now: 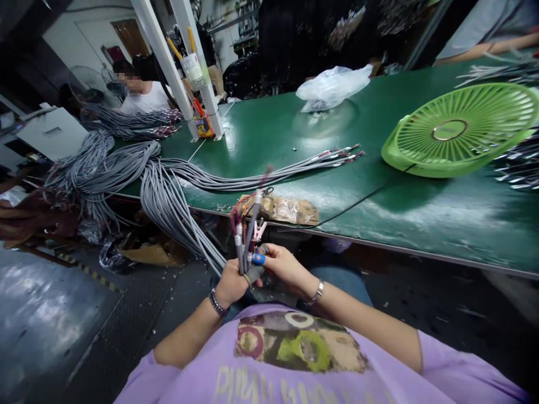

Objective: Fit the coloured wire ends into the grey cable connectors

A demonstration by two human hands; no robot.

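My left hand (233, 281) is closed around a bunch of grey cables (181, 213), whose stripped ends with coloured wires stick up above the fist. Close beside it, my right hand (280, 262) pinches at the cable ends, with blue and grey coverings on its fingers. Which wire it has hold of is too small to make out. A pinkish clip (260, 231) shows just above the fingers, in front of a taped cardboard piece (295, 210) at the bench edge. The held cables run back left to a large coiled bundle on the bench.
On the green bench (261, 132) lies another row of grey cables (252, 178). A green fan (458, 129) stands at right, its black cord crossing to the edge. A plastic bag (332, 87) and white posts (202, 73) are further back. Two people sit across the bench.
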